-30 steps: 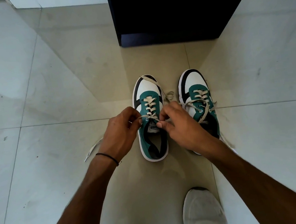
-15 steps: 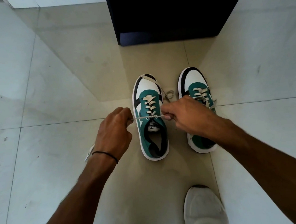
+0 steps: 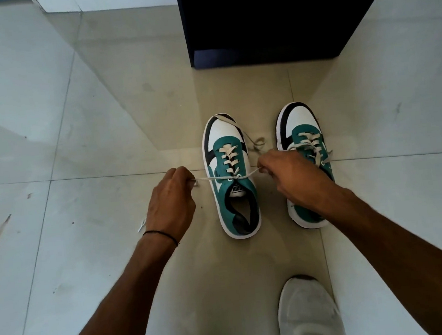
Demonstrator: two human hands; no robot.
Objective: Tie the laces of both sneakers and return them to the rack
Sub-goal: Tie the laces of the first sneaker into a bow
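Observation:
Two green, white and black sneakers stand side by side on the tiled floor, toes pointing away from me. Across the top eyelets of the left sneaker [image 3: 231,171] its cream lace [image 3: 207,179] is stretched taut. My left hand [image 3: 172,199] pinches one end to the left of the shoe. My right hand [image 3: 289,176] pinches the other end to the right, partly covering the right sneaker [image 3: 300,126]. That shoe's laces lie loose over its tongue. A loose lace tail rests on the floor between the toes.
A dark cabinet or rack base [image 3: 267,26] stands on the floor just beyond the sneakers. My own pale grey shoe [image 3: 309,313] is at the bottom, near the right. Light floor tiles [image 3: 60,129] spread to both sides.
My hands were close together over the left sneaker's tongue. They have moved apart sideways, pulling the lace tight across the top eyelets.

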